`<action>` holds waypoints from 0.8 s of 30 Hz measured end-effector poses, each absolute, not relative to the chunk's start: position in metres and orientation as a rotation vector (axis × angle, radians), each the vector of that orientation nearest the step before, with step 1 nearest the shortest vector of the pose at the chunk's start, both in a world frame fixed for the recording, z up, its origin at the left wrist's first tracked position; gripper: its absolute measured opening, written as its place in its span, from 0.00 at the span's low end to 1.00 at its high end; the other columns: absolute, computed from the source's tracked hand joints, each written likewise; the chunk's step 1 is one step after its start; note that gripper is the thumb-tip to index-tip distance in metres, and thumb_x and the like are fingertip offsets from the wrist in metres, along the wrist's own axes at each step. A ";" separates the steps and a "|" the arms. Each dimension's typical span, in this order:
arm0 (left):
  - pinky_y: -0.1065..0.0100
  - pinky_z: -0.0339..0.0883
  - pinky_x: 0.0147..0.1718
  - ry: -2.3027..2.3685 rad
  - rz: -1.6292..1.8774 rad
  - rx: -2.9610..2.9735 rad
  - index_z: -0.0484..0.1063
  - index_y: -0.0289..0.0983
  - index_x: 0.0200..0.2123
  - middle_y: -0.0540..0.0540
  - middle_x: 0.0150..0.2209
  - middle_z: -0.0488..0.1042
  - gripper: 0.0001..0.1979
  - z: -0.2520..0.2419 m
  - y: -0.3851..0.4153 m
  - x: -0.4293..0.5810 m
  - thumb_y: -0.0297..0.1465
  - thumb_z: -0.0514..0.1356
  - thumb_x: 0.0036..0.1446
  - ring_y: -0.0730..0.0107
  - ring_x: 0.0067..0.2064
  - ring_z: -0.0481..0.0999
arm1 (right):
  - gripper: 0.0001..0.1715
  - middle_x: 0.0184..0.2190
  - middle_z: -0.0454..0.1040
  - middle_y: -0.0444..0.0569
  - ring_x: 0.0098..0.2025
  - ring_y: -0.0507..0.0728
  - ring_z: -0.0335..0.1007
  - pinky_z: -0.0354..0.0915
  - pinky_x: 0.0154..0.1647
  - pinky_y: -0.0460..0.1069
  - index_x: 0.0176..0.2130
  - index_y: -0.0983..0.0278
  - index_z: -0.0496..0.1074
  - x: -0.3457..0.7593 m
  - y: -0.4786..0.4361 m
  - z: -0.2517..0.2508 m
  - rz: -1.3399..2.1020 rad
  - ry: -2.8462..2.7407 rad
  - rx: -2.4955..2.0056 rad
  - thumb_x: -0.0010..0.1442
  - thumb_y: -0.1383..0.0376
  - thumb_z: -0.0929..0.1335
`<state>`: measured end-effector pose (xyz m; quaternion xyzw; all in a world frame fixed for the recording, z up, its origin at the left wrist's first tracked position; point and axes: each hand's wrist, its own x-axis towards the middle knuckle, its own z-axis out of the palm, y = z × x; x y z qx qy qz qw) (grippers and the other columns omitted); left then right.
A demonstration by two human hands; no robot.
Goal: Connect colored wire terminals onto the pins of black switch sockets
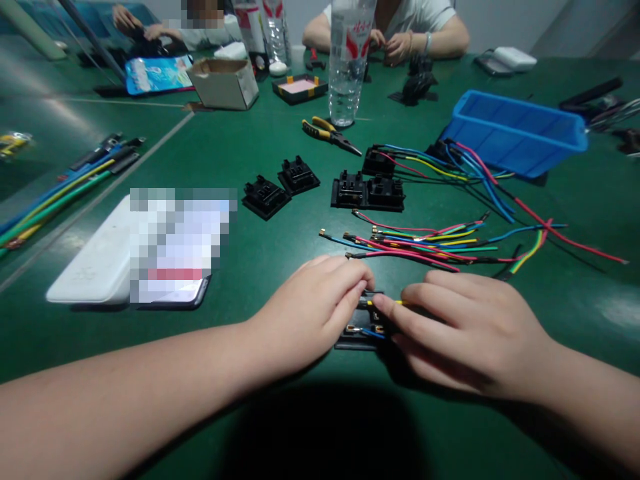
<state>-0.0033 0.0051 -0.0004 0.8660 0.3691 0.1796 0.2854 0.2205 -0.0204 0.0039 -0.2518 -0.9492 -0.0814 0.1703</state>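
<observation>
A black plastic socket module (356, 343) lies on the green table between my hands, with a blue wire (371, 333) seated in its lower part. My left hand (320, 293) is curled over the module's upper left edge, its fingers closed on it. My right hand (465, 327) pinches a yellow wire (399, 303) at the module's upper part; the wire's far end is hidden under the fingers. Just beyond my hands lie several loose red, blue and yellow-green wires (425, 250) with brass terminals. Further off sit more black modules (350, 190), one pair bare and side by side.
Pliers (325, 133) with yellow handles lie near a water bottle (345, 80). A blue bin (515, 133) stands at the right behind a wired module. On the left are a white power bank (93, 257), a phone (200, 293) and bundled wires (75, 180). Two people sit opposite.
</observation>
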 end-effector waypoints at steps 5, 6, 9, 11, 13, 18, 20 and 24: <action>0.65 0.64 0.43 1.007 0.481 2.277 0.69 0.37 0.39 0.47 0.38 0.75 0.10 -0.001 0.007 -0.002 0.27 0.49 0.67 0.66 0.43 0.72 | 0.14 0.31 0.76 0.51 0.29 0.56 0.62 0.56 0.26 0.51 0.46 0.68 0.74 0.217 -0.021 0.007 -0.299 -2.683 -0.723 0.62 0.65 0.66; 0.65 0.64 0.43 1.006 0.483 2.271 0.69 0.37 0.39 0.47 0.38 0.75 0.10 -0.001 0.007 -0.002 0.28 0.49 0.67 0.66 0.43 0.72 | 0.13 0.30 0.76 0.51 0.29 0.56 0.63 0.56 0.25 0.51 0.45 0.68 0.74 0.216 -0.021 0.007 -0.298 -2.678 -0.725 0.62 0.65 0.66; 0.65 0.65 0.43 1.003 0.497 2.263 0.69 0.37 0.39 0.47 0.39 0.75 0.11 -0.002 0.007 -0.002 0.29 0.48 0.68 0.66 0.43 0.72 | 0.12 0.29 0.76 0.51 0.28 0.55 0.64 0.56 0.25 0.50 0.44 0.68 0.75 0.215 -0.022 0.009 -0.291 -2.672 -0.728 0.62 0.66 0.66; 0.64 0.65 0.43 1.008 0.491 2.276 0.69 0.37 0.39 0.47 0.38 0.75 0.11 -0.002 0.007 -0.002 0.30 0.47 0.69 0.65 0.42 0.72 | 0.12 0.29 0.76 0.51 0.28 0.55 0.64 0.56 0.25 0.50 0.44 0.69 0.75 0.215 -0.022 0.010 -0.294 -2.673 -0.726 0.62 0.66 0.66; 0.64 0.65 0.43 1.003 0.467 2.307 0.69 0.37 0.39 0.47 0.38 0.75 0.12 -0.002 0.008 -0.002 0.30 0.47 0.68 0.64 0.42 0.72 | 0.12 0.29 0.75 0.51 0.28 0.55 0.65 0.56 0.25 0.50 0.43 0.68 0.75 0.215 -0.022 0.010 -0.298 -2.678 -0.723 0.62 0.66 0.66; 0.62 0.64 0.47 0.973 0.447 2.343 0.69 0.36 0.44 0.46 0.43 0.76 0.11 -0.002 0.008 -0.003 0.28 0.47 0.68 0.63 0.46 0.72 | 0.10 0.28 0.75 0.51 0.28 0.54 0.64 0.56 0.27 0.50 0.41 0.68 0.75 0.215 -0.022 0.010 -0.272 -2.674 -0.739 0.62 0.66 0.66; 0.62 0.64 0.47 0.975 0.451 2.339 0.69 0.36 0.45 0.46 0.43 0.76 0.11 -0.002 0.008 -0.003 0.28 0.47 0.68 0.63 0.46 0.72 | 0.10 0.29 0.75 0.51 0.29 0.54 0.64 0.56 0.27 0.49 0.41 0.68 0.75 0.215 -0.022 0.009 -0.245 -2.674 -0.741 0.62 0.67 0.65; 0.63 0.65 0.46 0.984 0.466 2.341 0.69 0.36 0.44 0.46 0.42 0.76 0.11 -0.002 0.008 -0.002 0.27 0.47 0.68 0.64 0.45 0.72 | 0.11 0.29 0.75 0.51 0.29 0.54 0.64 0.56 0.28 0.49 0.43 0.69 0.75 0.216 -0.021 0.006 -0.202 -2.671 -0.751 0.62 0.69 0.65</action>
